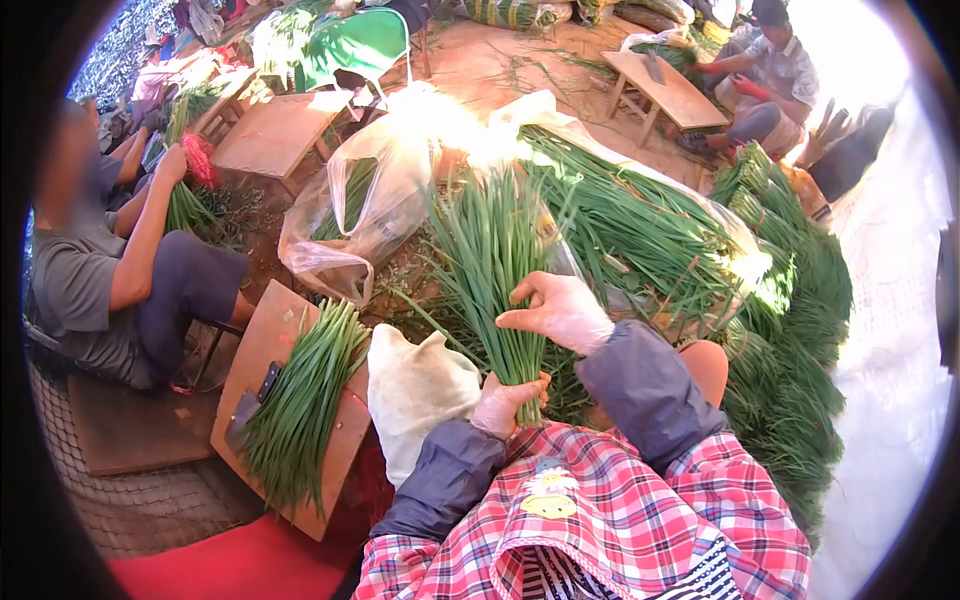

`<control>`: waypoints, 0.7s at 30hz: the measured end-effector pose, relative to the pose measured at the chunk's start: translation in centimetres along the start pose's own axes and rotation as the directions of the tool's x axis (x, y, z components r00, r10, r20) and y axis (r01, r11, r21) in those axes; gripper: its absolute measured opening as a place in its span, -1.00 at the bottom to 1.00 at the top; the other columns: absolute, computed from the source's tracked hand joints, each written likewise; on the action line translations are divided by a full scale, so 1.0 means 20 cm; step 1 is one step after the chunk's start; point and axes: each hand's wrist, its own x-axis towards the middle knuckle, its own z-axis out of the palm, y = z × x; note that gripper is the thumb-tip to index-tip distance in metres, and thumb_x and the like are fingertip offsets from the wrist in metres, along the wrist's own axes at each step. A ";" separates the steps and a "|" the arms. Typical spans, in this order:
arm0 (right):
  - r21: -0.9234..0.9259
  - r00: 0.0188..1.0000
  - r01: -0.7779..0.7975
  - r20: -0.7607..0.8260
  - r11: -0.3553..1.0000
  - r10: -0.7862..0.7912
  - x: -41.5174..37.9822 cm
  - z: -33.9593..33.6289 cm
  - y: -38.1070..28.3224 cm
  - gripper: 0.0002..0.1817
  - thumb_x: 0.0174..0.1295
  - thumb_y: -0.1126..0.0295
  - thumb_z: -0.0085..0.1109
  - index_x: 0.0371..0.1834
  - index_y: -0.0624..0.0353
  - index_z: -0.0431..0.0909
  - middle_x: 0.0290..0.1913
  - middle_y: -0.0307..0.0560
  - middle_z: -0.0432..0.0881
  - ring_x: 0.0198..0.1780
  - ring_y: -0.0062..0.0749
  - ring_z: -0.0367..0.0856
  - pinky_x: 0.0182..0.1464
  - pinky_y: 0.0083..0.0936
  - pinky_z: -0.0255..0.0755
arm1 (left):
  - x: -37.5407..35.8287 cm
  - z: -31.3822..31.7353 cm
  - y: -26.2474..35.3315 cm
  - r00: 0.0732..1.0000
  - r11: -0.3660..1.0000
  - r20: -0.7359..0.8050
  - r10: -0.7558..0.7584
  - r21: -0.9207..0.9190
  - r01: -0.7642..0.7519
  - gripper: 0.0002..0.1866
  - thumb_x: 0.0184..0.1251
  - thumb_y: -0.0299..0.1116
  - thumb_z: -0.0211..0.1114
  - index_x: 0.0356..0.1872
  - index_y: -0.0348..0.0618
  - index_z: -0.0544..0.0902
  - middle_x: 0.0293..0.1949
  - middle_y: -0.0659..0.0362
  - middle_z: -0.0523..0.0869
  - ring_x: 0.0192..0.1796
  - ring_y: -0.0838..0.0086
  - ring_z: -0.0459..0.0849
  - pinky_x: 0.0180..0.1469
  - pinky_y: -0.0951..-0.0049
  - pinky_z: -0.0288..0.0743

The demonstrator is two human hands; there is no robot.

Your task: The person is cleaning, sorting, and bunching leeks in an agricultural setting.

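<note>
In a clear glove, my left hand (508, 402) is wrapped round the lower end of an upright bunch of long green stalks (490, 260). My right hand (556, 312), also gloved, is at the right side of this bunch, higher up, with thumb and forefinger bent toward the stalks; whether it grips any is unclear. Another bundle of green stalks (305, 410) lies on a tilted wooden board (262, 345) to the left, over a dark-bladed knife (245, 408). A white cloth bag (420, 385) sits between the board and my left hand.
Ahead is an open plastic bag (640, 215) of loose stalks. Bundles (790, 370) are piled along the right. A seated person (110, 270) is at the left, another (765, 85) at the upper right beside a low wooden table (665, 90). A green chair (355, 45) stands farther back.
</note>
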 end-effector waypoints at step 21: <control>0.759 0.956 -0.243 0.081 0.605 0.283 0.06 0.22 0.25 -0.79 0.29 0.24 0.05 -0.15 0.12 0.47 -0.34 -0.22 0.65 -0.44 -0.53 0.58 -0.45 -0.57 0.42 | -0.05 -0.01 0.03 0.999 0.990 -0.042 -0.013 -0.144 0.007 -0.71 0.09 -0.47 0.33 -0.14 -0.31 0.53 -0.31 0.09 0.63 -0.36 0.37 0.61 -0.32 0.33 0.58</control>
